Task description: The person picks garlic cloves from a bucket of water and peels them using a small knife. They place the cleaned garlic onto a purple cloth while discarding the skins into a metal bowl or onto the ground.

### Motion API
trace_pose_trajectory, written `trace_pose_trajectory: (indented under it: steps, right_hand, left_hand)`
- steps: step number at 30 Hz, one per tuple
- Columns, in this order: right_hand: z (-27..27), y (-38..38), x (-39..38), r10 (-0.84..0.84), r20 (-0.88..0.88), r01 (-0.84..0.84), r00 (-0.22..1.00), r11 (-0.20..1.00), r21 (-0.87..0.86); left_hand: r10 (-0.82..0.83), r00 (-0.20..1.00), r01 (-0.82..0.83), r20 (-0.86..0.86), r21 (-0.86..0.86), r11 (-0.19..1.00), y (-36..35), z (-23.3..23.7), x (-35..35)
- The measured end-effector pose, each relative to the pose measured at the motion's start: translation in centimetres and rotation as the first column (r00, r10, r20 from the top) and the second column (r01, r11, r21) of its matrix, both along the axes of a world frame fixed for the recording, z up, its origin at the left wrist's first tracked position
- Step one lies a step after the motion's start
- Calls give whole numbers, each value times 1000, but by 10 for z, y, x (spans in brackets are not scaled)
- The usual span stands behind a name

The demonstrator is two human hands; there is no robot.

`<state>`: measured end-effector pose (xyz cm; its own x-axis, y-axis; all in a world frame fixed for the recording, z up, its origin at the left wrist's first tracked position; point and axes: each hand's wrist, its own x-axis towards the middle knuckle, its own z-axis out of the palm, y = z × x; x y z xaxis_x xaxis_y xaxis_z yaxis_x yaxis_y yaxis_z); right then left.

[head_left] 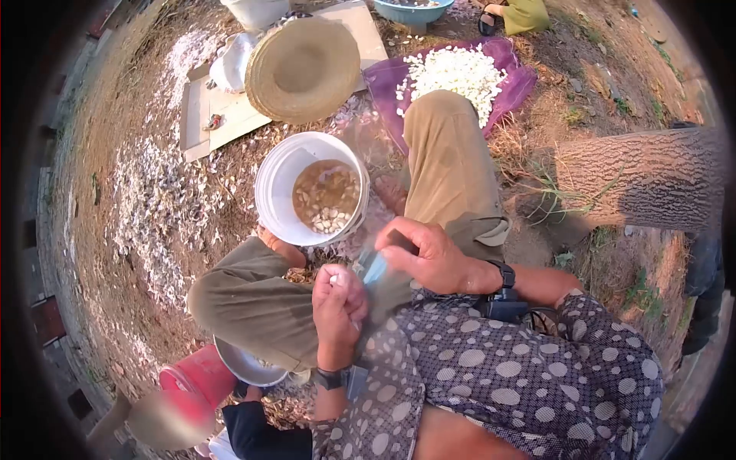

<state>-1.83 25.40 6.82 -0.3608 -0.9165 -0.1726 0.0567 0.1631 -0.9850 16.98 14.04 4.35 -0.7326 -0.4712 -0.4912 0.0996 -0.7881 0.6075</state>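
Observation:
My left hand (337, 305) is closed, a small white garlic clove (333, 280) showing between thumb and fingers. Just to its right, my right hand (426, 255) is curled, with its fingertips blurred. A smeared light blue thing (374, 270) lies at those fingertips, and its kind cannot be made out. Beyond both hands stands a white bucket (270, 192) between my legs. It holds brownish water with garlic cloves (331, 220) in it.
Peeled cloves (452, 77) are heaped on a purple mesh sack (523, 83) ahead. A straw hat (303, 69) rests on cardboard (230, 123). A tree trunk (636, 180) is at right. A metal basin (261, 372) and red bucket (199, 379) are lower left, near another person. Husks (161, 222) cover the ground.

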Motion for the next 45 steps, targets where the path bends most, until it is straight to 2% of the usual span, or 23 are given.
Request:
trace_pose_trajectory:
  steps: [2, 3, 5, 8, 11, 14, 15, 17, 18, 20, 23, 24, 26, 28, 29, 30, 32, 35, 36, 38, 39, 43, 45]
  right_hand:
    - [-22, 1, 14, -37, 160, 34, 986, 999, 22]
    - [-17, 0, 16, -39, 94, 35, 995, 999, 36]
    - [-23, 2, 20, -62, 171, 55, 983, 997, 46]
    - [-22, 0, 20, -67, 171, 55, 983, 996, 77]
    - [-17, -8, 22, -57, 147, 54, 987, 998, 23]
    - [-22, -16, 23, -69, 87, 70, 994, 998, -3]
    - [-23, -20, 22, -36, 30, 36, 999, 999, 0]
    - [-20, -26, 18, 34, -82, -33, 996, 999, 17]
    - [-14, -29, 16, 131, -111, -124, 985, 990, 70]
    - [1, -38, 9, 326, -159, -298, 932, 938, 176]
    - [-2, -49, 12, 487, -373, -517, 790, 856, 22]
    - [-3, -53, 14, 525, -418, -565, 741, 825, 34]
    - [-4, -60, 18, 594, -489, -674, 639, 738, 17]
    - [3, -66, 18, 636, -512, -715, 577, 697, 58]
    - [7, -69, 20, 627, -519, -715, 581, 698, 44]
    - [8, -69, 22, 616, -526, -705, 586, 708, 44]
    - [3, -63, 26, 586, -487, -656, 648, 754, 36]
    - [-3, -60, 26, 523, -525, -617, 671, 787, -5]
    - [-6, -60, 26, 499, -549, -612, 670, 790, -29]
    - [-10, -59, 36, 427, -440, -509, 790, 857, -82]
    - [-12, -58, 42, 385, -380, -450, 841, 888, -98]
    - [-28, -64, 61, 173, -553, -333, 815, 921, -201]
    - [-22, -64, 67, 208, -487, -278, 848, 957, -76]
  left_hand:
    - [7, 999, -6, 43, -12, 1000, 2, 0, 1]
    - [-2, 999, 2, 36, 1, 1000, 1, -4, 5]
    - [-14, 1000, 15, 13, -53, 998, -1, -11, 11]
    - [45, 999, -42, 26, -104, 994, -2, -18, 14]
    - [60, 992, -53, 112, -64, 997, -5, -17, 8]
    - [-65, 996, 71, 62, -90, 993, -4, -19, 9]
    - [-178, 982, 185, 60, -132, 974, -7, -20, 14]
    - [-165, 979, 199, 119, -397, 896, -6, -17, 17]
    - [-153, 977, 208, 148, -517, 830, -6, -14, 18]
    - [-197, 959, 283, 206, -621, 731, -12, -10, 21]
    - [-180, 937, 348, 301, -743, 571, -16, -5, 26]
    - [-167, 927, 373, 337, -770, 518, -15, -7, 26]
    - [-239, 931, 363, 276, -766, 531, -13, -10, 30]
    - [-167, 969, 247, 185, -791, 560, -6, -10, 33]
    - [-175, 963, 269, 204, -720, 640, -6, -4, 36]
    - [-123, 984, 177, 127, -718, 673, -6, -3, 39]
    - [-43, 994, 108, 105, -762, 638, -5, -3, 44]
    - [-28, 998, 55, 53, -635, 771, -3, 4, 48]
    - [-5, 1000, 4, -2, -495, 869, -3, 6, 47]
    - [64, 993, -80, -95, -179, 981, -3, 11, 47]
    - [158, 980, -184, -124, -238, 954, -1, 7, 40]
    - [309, 950, -311, -30, -101, 945, 2, -9, 22]
    - [308, 951, -307, -15, 61, 950, 3, -11, 21]
